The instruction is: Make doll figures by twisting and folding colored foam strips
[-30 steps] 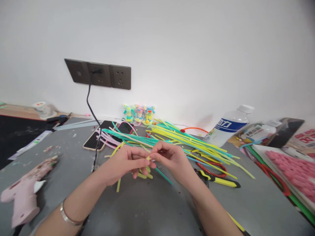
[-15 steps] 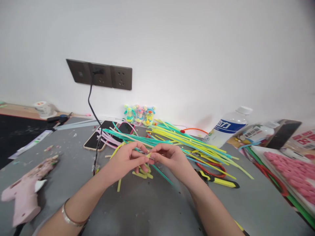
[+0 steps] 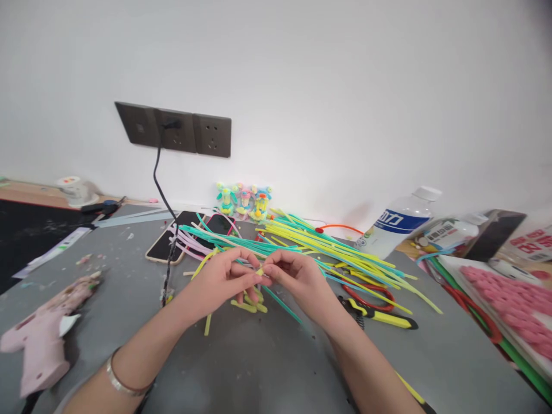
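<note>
Over the middle of the grey table, my left hand [image 3: 224, 280] and my right hand [image 3: 297, 282] meet at the fingertips. Both pinch a small piece of yellow pipe cleaner [image 3: 259, 271], mostly covered by the fingers. Just below the left fingers lie several short bent yellow pipe cleaner pieces [image 3: 250, 305]. Behind the hands spreads a loose bundle of long pipe cleaners, teal [image 3: 233, 240] and yellow [image 3: 328, 244], with lilac ones [image 3: 192, 241] at the left. Three small fuzzy figures [image 3: 244, 202] stand against the wall.
A pink glue gun [image 3: 43, 339] lies at the left, and two phones [image 3: 166, 244] sit under the pipe cleaners. Yellow-and-black pliers [image 3: 383, 316] lie right of my hands. A bottle [image 3: 397, 221] stands farther back. A black cord [image 3: 157, 178] runs down from the wall socket [image 3: 175, 129].
Both hands stay together in nearly the same place, with the fingers shifting slightly around the yellow piece. The view has moved a little.
</note>
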The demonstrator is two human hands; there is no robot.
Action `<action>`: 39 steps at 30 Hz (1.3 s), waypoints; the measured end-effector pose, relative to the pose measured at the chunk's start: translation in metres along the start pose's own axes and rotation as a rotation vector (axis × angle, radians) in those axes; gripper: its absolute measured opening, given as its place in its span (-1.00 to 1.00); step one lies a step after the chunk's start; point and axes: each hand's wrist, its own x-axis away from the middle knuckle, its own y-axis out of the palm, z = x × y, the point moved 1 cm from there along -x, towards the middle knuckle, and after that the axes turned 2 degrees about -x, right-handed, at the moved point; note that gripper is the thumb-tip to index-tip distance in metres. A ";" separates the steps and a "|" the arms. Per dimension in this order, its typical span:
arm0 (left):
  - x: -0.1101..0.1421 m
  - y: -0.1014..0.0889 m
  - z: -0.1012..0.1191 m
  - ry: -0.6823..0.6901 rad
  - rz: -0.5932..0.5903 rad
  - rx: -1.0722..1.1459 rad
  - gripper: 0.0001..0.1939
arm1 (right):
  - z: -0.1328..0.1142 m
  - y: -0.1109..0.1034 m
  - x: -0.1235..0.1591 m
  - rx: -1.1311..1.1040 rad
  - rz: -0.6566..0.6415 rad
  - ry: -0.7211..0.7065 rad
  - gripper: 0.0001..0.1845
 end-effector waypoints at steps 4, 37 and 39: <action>0.000 -0.001 0.000 0.034 0.009 0.015 -0.67 | -0.001 -0.002 -0.001 0.044 0.062 -0.050 -0.69; -0.003 -0.025 -0.002 0.297 0.193 -0.762 -0.72 | 0.008 -0.008 -0.002 0.807 0.060 -0.235 -0.69; -0.003 -0.033 -0.001 0.265 0.341 -0.741 -0.71 | 0.010 -0.006 -0.002 0.815 0.022 -0.224 -0.70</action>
